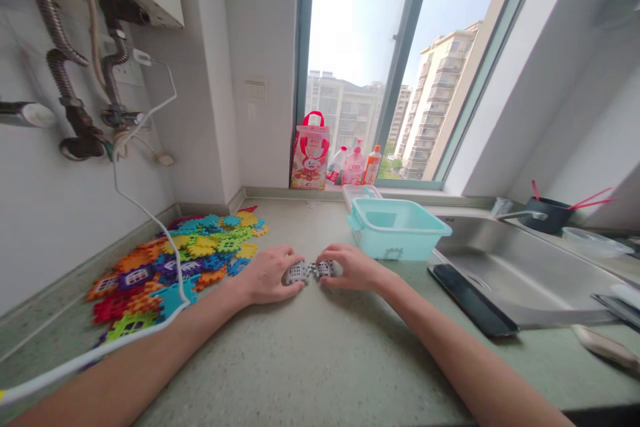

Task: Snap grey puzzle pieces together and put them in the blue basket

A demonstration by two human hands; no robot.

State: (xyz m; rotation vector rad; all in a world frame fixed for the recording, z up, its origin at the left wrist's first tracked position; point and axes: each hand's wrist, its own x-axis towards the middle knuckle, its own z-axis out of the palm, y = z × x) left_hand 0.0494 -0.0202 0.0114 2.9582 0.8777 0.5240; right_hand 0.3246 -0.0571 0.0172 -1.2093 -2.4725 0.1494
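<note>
Your left hand [270, 273] and right hand [354, 267] sit close together on the speckled green bench [300, 363], with your forearms reaching in from the bottom of the view. Each grip is pressed together, pinching one end of the grey interlocking plastic tiles [307, 271]. These lie between your hands, just above the bench surface or touching it, and appear joined at the middle.

Just beyond your left hand, a heap of multicoloured interlocking tiles [190, 260] spreads toward the wall. A white cable [145, 227] runs over its edge and along your left forearm. Beyond your right hand stands a teal plastic basket [395, 233], with a clear box [360, 195] behind it.

Further right, a black phone [473, 300] lies by the steel sink [520, 260], and past its faucet [517, 210] sits a black pot [547, 215] holding red chopsticks [593, 200]. Farthest off, a red-and-white gift bag [310, 153] and three bottles [354, 165] stand against the window [357, 27].
</note>
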